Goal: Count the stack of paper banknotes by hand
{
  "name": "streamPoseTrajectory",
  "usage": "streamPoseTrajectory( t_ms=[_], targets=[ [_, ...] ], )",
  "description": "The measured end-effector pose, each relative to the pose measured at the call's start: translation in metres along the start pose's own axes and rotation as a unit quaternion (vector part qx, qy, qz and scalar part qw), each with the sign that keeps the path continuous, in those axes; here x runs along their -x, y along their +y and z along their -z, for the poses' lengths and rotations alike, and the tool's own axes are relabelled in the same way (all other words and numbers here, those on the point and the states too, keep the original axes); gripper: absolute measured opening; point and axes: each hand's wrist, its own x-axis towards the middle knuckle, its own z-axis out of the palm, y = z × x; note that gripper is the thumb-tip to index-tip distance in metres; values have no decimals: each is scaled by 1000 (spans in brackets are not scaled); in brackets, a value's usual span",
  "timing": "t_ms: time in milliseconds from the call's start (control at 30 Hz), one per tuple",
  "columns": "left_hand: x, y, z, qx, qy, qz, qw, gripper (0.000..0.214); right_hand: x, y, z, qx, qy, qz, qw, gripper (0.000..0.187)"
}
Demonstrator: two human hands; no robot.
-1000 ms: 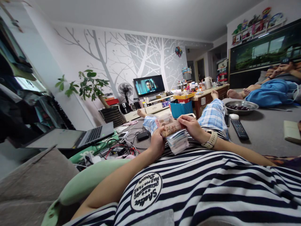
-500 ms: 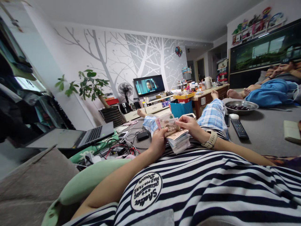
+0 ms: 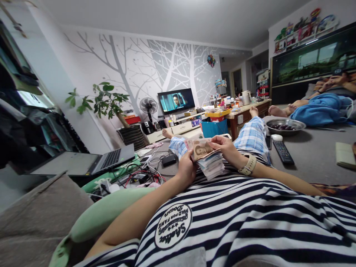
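I lie back in a striped shirt and hold a thick stack of banknotes [image 3: 210, 163] over my belly. My left hand [image 3: 187, 168] grips the stack's near end from below, thumb on top. My right hand [image 3: 227, 148], with a pale watch band at the wrist, pinches the top note [image 3: 202, 148] at its far edge and lifts it off the pile. Both hands are closed on the notes.
An open laptop [image 3: 91, 160] and tangled cables [image 3: 141, 174] lie to my left. A remote [image 3: 283, 151] and a metal bowl of dark fruit [image 3: 284, 126] sit on the right. Another person lies under a blue blanket [image 3: 319, 109]. The TV [image 3: 176, 100] is on.
My right hand has peeled notes from the top of the stack one after another; the top note now stands flatter and shows its printed face.
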Motion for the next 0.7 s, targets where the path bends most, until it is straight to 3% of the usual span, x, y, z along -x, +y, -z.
streamPoseTrajectory(
  t_ms=[700],
  targets=[
    [4,1,0,-24,-7,-19,1000,21,0,-1,-2,4,1,-1,1000,47]
  ],
)
